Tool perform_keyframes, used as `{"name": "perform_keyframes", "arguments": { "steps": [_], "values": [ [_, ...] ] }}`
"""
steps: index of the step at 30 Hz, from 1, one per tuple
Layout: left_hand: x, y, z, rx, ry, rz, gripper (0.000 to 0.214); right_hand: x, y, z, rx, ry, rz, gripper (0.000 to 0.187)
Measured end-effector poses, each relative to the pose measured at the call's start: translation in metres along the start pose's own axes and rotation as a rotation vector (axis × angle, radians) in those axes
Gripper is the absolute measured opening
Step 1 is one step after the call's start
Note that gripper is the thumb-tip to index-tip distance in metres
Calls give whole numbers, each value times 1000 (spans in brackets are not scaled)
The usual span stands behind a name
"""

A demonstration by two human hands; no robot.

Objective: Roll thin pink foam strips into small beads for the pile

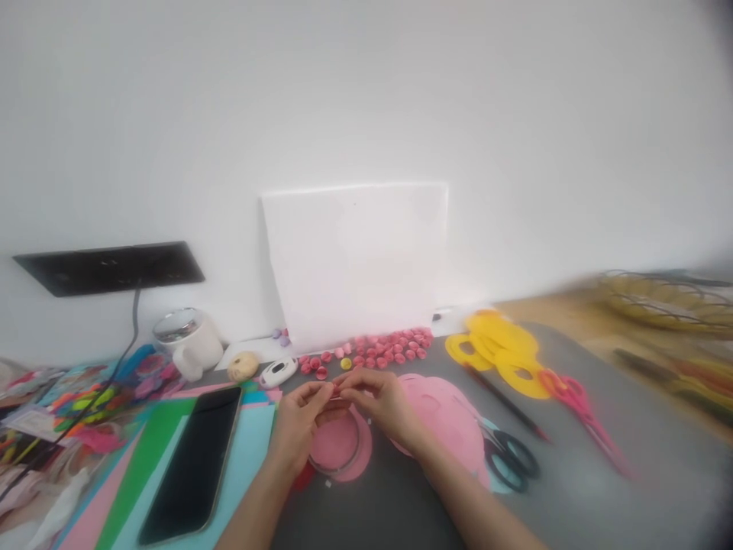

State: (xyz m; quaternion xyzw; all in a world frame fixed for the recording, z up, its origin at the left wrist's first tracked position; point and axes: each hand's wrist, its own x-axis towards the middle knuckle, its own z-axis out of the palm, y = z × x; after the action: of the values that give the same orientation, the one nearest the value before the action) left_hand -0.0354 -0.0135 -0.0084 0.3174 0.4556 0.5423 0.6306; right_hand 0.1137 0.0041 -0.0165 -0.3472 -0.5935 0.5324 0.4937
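Observation:
My left hand (302, 424) and my right hand (382, 401) meet at the fingertips in the middle of the desk. Between them they pinch a small reddish-pink paper piece (337, 391), mostly covered by my fingers. Below the hands lie pink paper circles (362, 458) with a thin greyish ring (347, 464) on top. Several small rolled pink paper pieces (381, 351) form a pile just behind my hands, with one yellow piece (346, 363) among them. By my right wrist rests a stack of larger pink paper shapes (443, 416).
To the right are black-handled scissors (512, 460), a pencil (509, 405), yellow paper cutouts (504, 344) and pink scissors (587, 420). On the left, a phone (195, 466) lies on coloured paper sheets (134, 451), near a white mug (192, 347). A white board (358, 263) leans on the wall.

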Motion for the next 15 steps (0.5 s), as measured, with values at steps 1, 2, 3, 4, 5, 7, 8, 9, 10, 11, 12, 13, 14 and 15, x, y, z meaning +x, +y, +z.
{"name": "perform_keyframes", "arguments": {
  "steps": [1,2,3,4,5,7,8,9,10,11,12,13,14,15],
  "values": [
    [0,1,0,2,6,6,27,0,0,0,-3,-4,-2,7],
    [0,1,0,4,12,8,27,0,0,1,-9,0,-2,7],
    [1,1,-1,7,17,10,27,1,-1,1,-21,16,-1,7],
    [2,1,-1,10,20,11,27,1,-2,2,-37,41,3,6],
    [2,1,-1,13,20,16,27,1,-3,2,-52,70,11,6],
    [3,-1,-2,42,15,35,26,2,-5,3,-68,115,29,8],
    [3,-2,-2,73,13,48,26,2,-6,3,-64,123,40,8],
    [3,-3,-3,109,9,61,25,2,-7,3,-56,124,50,8],
    [2,-3,-3,147,4,75,25,3,-8,3,-49,124,59,7],
    [1,-4,-3,184,-4,87,24,3,-8,3,-43,128,63,7],
    [1,-4,-2,217,-14,97,24,3,-8,3,-38,133,61,7],
    [0,-4,-2,248,-26,106,23,3,-7,3,-31,138,52,7],
    [0,-4,-2,279,-35,115,22,4,-6,2,-20,141,38,6],
    [-1,-4,-1,312,-46,124,21,4,-4,2,-3,141,24,5]
  ]
}}
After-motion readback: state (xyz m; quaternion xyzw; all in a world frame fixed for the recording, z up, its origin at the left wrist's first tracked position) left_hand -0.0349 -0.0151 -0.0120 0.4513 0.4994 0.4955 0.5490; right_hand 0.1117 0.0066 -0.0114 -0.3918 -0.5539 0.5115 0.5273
